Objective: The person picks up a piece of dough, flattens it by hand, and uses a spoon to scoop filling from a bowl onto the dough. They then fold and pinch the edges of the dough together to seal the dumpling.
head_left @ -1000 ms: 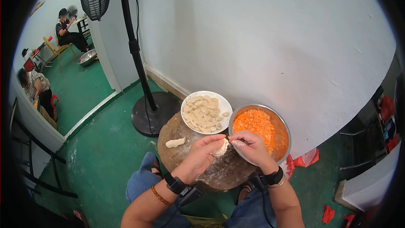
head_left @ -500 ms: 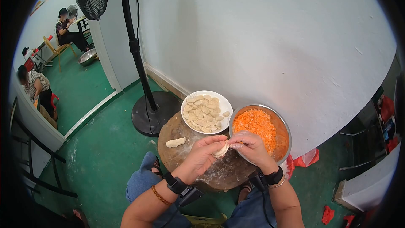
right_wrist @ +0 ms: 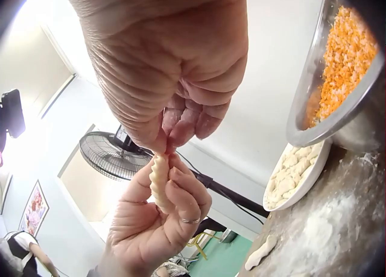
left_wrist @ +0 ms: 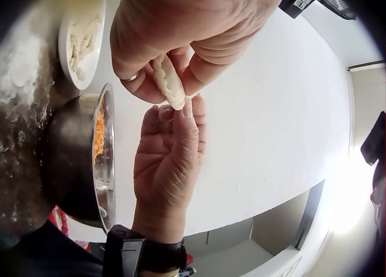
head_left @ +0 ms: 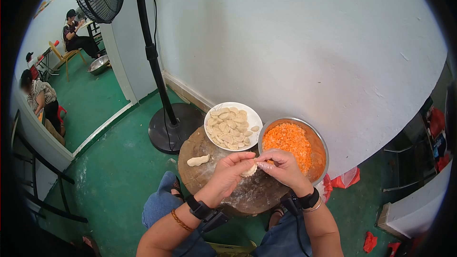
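A pale dumpling [right_wrist: 158,183] with a pleated, ridged edge is held between both hands over the round wooden block [head_left: 243,202]. My left hand [head_left: 227,175] grips its body between thumb and curled fingers. With thumb and fingertips, my right hand [head_left: 283,167] pinches one end of the edge, seen close in the right wrist view. Past the hands stands a white plate [head_left: 257,114] with many folded dumplings [head_left: 229,126]. Beside it, a steel bowl [head_left: 322,154] contains chopped orange filling [head_left: 288,143]. A strip of dough [head_left: 198,160] lies on the block's left side.
White flour [right_wrist: 325,229] dusts the block. A standing fan [head_left: 151,52] is at the left, its black base [head_left: 173,131] close to the block. A white wall [head_left: 295,43] rises behind. Red plastic bags [head_left: 345,179] lie right of the bowl. Other people sit beyond the doorway.
My right fingertips have shifted slightly along the dumpling's edge, while my left hand stays nearly in place. The fan head has turned to the left.
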